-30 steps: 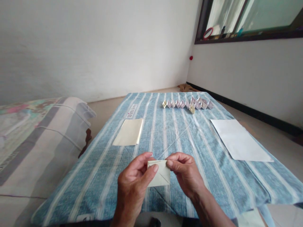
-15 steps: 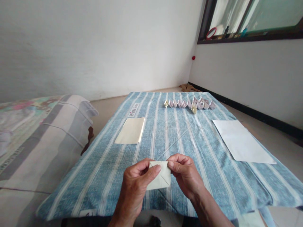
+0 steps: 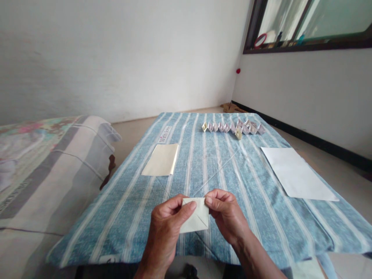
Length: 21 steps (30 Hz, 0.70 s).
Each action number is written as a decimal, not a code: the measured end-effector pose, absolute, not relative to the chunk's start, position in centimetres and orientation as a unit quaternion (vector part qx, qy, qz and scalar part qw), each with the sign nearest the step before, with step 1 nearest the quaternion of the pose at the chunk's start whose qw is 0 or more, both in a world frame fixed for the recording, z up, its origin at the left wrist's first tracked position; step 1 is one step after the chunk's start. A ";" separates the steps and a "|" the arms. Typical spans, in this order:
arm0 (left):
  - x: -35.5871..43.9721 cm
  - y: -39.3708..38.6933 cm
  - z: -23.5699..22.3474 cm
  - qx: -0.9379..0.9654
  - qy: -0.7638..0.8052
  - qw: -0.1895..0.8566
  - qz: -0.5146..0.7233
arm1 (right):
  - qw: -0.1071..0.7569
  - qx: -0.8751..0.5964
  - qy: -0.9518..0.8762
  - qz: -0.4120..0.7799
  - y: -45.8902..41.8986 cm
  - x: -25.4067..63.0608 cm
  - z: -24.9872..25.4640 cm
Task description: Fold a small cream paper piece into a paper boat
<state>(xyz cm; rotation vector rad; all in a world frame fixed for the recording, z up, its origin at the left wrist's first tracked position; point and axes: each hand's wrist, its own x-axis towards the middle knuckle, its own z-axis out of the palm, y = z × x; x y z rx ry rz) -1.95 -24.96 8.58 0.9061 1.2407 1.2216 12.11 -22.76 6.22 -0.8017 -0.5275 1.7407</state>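
"How's the light?"

"Soft and moderately bright. The wall [image 3: 151, 58] is palest mid-frame and greys toward the upper left."

"From the window [image 3: 316, 21]?"

"I can't tell; its panes look milky, but the source isn't clear."

"Shadows?"

"Faint on the cloth [image 3: 215, 170], deep below its near edge. No harsh glare, though the white sheet [image 3: 299, 174] shows little detail."

"Sharpness?"

"Creases on the small paper [image 3: 200, 220] read clearly; the far paper shapes [image 3: 226, 128] are softer. Wide-angle stretching pulls at the edges."
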 end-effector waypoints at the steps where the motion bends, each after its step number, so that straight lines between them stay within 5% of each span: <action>1: -2.0 -24.9 8.6 0.383 0.525 0.556 0.518 | 0.545 -0.339 -0.223 0.733 -22.8 12.1 6.2; 21: -1.7 -25.3 9.3 0.345 0.545 0.561 0.519 | 0.553 -0.356 -0.293 0.694 -22.9 12.1 6.0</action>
